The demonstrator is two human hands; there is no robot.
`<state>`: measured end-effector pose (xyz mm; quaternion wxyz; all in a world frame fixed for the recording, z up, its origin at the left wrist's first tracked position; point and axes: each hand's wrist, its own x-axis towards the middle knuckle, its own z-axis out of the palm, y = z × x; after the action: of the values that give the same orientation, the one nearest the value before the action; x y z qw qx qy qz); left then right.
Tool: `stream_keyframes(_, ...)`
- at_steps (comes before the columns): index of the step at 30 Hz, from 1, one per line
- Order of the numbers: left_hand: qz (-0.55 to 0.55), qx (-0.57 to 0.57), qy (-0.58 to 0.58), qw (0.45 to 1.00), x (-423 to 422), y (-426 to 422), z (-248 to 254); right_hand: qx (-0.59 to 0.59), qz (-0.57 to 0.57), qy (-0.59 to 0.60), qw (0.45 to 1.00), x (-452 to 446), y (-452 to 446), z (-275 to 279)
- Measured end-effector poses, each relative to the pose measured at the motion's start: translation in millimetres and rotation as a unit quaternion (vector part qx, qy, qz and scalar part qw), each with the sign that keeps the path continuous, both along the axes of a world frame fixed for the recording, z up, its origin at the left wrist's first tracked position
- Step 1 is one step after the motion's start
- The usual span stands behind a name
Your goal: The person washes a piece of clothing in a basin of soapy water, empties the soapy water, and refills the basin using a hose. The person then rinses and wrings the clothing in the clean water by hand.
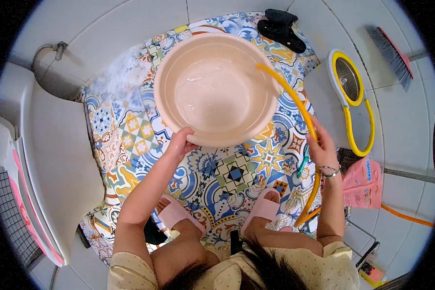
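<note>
A large round beige basin (217,137) sits on the patterned tile floor with some clear water in its bottom. My left hand (181,142) grips the near left part of its rim, fingers closed round the edge. To the right of the basin, my right hand (320,146) is closed round a yellow hose (297,102). The hose's free end reaches over the basin's right rim and points inside. From my hand the hose runs down to the floor near my right slipper.
Black slippers (281,31) lie beyond the basin. At right are a yellow-rimmed strainer-like item (348,81), a brush (394,55) and a pink packet (362,183). A white fixture (63,145) stands at left. My feet wear pink slippers (262,210).
</note>
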<state>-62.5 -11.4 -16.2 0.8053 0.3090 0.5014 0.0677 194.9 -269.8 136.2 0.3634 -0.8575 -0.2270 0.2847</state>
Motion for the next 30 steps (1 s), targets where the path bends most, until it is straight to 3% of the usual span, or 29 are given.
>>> stream_keyframes(10,-0.013,0.021,0.005,1.0,-2,1,-8,-0.016,0.096,-0.041,0.994,-1,2,-34)
stream_keyframes(11,-0.01,0.029,0.007,1.0,-2,0,-7,0.039,0.115,-0.105,0.987,1,-1,-47)
stream_keyframes(15,0.008,0.033,-0.002,0.999,-4,0,-7,-0.004,-0.002,0.075,0.997,-10,12,-62)
stream_keyframes(21,0.0,0.009,-0.016,1.0,-25,9,-31,0.014,0.091,0.004,0.996,-19,27,-97)
stream_keyframes(24,-0.014,-0.028,-0.049,0.998,-45,19,-47,0.017,0.058,0.122,0.991,-35,45,-68)
stream_keyframes(30,-0.057,-0.033,-0.045,0.997,-52,32,-33,0.129,0.074,0.15,0.977,-56,56,-74)
